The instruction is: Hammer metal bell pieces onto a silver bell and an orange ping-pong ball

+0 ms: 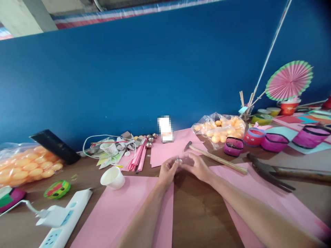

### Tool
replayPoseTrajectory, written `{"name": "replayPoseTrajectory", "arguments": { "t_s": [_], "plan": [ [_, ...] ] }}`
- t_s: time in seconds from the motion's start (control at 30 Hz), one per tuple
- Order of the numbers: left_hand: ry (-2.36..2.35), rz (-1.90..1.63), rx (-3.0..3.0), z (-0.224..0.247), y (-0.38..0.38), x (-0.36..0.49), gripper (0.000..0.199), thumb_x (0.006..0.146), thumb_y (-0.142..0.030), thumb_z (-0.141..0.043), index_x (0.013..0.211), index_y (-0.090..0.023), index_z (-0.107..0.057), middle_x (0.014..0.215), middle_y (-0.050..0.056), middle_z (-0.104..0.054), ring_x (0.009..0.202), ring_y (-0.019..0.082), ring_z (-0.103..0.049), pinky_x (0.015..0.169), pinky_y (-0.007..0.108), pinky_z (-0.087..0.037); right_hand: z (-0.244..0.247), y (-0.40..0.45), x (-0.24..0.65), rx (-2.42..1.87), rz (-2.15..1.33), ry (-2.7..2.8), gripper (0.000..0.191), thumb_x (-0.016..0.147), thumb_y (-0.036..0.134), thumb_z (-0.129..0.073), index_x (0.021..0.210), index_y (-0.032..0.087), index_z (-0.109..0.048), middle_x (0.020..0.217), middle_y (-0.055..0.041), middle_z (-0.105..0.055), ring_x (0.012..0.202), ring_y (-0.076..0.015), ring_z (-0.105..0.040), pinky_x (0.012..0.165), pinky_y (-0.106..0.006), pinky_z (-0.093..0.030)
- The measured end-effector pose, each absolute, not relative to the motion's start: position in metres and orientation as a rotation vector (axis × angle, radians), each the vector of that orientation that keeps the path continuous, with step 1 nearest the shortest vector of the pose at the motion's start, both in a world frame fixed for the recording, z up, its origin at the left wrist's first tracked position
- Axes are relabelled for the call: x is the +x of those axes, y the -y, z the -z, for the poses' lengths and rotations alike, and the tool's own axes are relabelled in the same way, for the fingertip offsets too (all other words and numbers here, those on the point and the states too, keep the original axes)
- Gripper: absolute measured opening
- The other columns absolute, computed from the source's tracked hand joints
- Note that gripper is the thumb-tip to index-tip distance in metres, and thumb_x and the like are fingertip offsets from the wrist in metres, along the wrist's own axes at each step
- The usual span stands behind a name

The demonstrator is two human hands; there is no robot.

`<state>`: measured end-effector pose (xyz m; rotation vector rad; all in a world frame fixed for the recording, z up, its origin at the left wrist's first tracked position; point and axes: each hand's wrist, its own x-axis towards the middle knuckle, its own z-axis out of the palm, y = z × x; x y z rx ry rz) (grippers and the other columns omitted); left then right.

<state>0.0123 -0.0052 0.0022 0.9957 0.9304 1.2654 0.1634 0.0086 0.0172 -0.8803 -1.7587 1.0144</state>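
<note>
A small shiny object [178, 161] is pinched in the left hand [167, 170] just below the frame's centre, probably for steadiness; whether the right hand [198, 168], curled beside it, also grips it cannot be told. A slim hammer [218, 159] is laid right of centre, seemingly within reach.

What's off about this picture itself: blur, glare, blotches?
In the head view, a pixelated white patch hides what lies there; the top right corner darkens; orange balls at left look soft and stretched; the small shiny thing in the left hand glints.
</note>
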Motion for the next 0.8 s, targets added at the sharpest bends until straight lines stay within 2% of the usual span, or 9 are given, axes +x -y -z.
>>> {"name": "replayPoseTrajectory", "arguments": {
  "t_s": [0.17,0.37,0.57,0.8],
  "plan": [
    [-0.907,-1.261,0.985,-0.0049,0.0069,0.0127,0.04,0.069,-0.033,-0.064,0.103,-0.013,-0.059,0.093,0.009,-0.066,0.085,0.019,-0.062,0.08,0.034,-0.048,-0.017,-0.0081,0.1632,-0.89,-0.979,1.764,0.025,0.074,0.033,-0.06,0.094,0.018,-0.055,0.091,-0.0036,-0.063,0.087,-0.0175,-0.059,0.078,-0.03,-0.047],
    [-0.815,-1.263,0.871,-0.0045,0.0064,0.0094,0.043,0.076,-0.04,-0.054,0.109,-0.013,-0.057,0.101,0.013,-0.065,0.089,0.023,-0.061,0.081,0.038,-0.047,-0.0148,-0.0092,0.1624,-0.907,-0.976,1.722,0.028,0.075,0.037,-0.059,0.095,0.019,-0.056,0.091,-0.0034,-0.063,0.086,-0.0174,-0.059,0.077,-0.029,-0.048],
    [-0.824,-1.245,0.868,-0.0009,0.0037,0.0079,0.04,0.074,-0.033,-0.058,0.111,-0.017,-0.057,0.105,0.012,-0.063,0.094,0.023,-0.059,0.082,0.038,-0.046,-0.0152,-0.01,0.1617,-0.902,-0.995,1.706,0.028,0.076,0.038,-0.056,0.096,0.018,-0.055,0.088,-0.0033,-0.063,0.082,-0.0171,-0.059,0.075,-0.03,-0.049],
    [-0.838,-1.254,0.915,-0.0073,0.0064,0.0097,0.038,0.071,-0.035,-0.061,0.105,-0.016,-0.06,0.103,0.011,-0.063,0.09,0.02,-0.06,0.08,0.035,-0.046,-0.0156,-0.0104,0.1616,-0.897,-0.988,1.695,0.027,0.076,0.037,-0.057,0.096,0.019,-0.057,0.089,-0.0032,-0.063,0.082,-0.0169,-0.059,0.075,-0.029,-0.048]
  ]
}}
